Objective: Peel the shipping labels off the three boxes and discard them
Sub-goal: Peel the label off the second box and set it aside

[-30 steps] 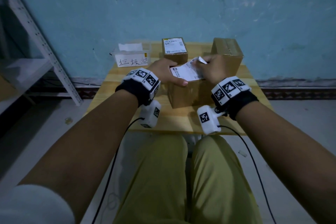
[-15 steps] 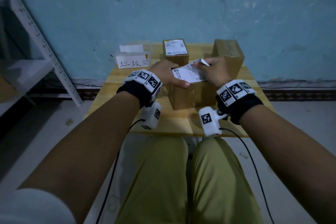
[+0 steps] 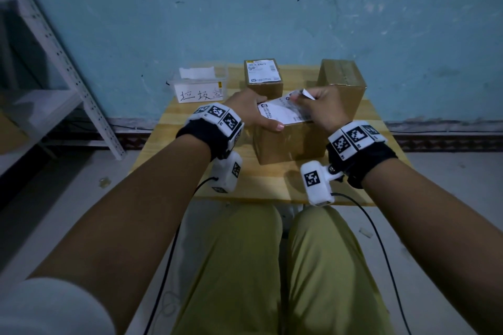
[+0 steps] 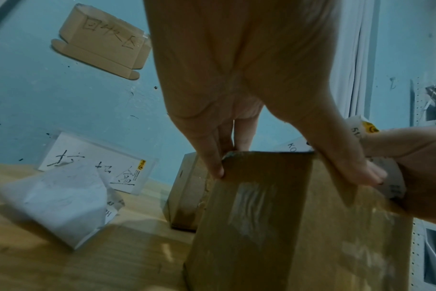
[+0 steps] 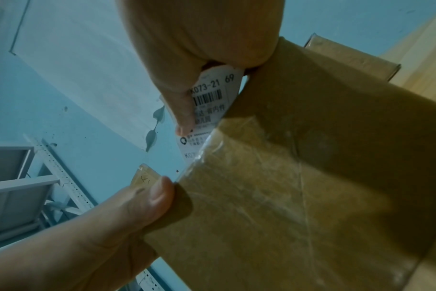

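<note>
1. Fingers (image 5: 184,110) of my right hand (image 3: 325,109) are curled and pinch the lifted far corner of the shipping label (image 3: 283,113), which is partly raised off the top of the near box (image 3: 288,144).
2. My left hand (image 3: 249,111) grips the near box at its left top edge, fingers (image 4: 212,157) clamped over the far side and thumb lying along the top, touching the label's near left corner.
3. That near box stands on the wooden table (image 3: 190,117), in front of me, between my two wrists.
4. A second box (image 3: 262,76) stands behind it at the table's far edge with its own label (image 3: 262,71) flat on top.
5. A third box (image 3: 341,81) stands to the right rear, just beside my right hand; its top shows only tape.
6. A clear bin (image 3: 200,84) with a handwritten paper sign on its front sits at the far left of the table, white paper inside it.
7. Behind the table is a blue wall; a metal shelf rack (image 3: 54,62) stands to the left.
</note>
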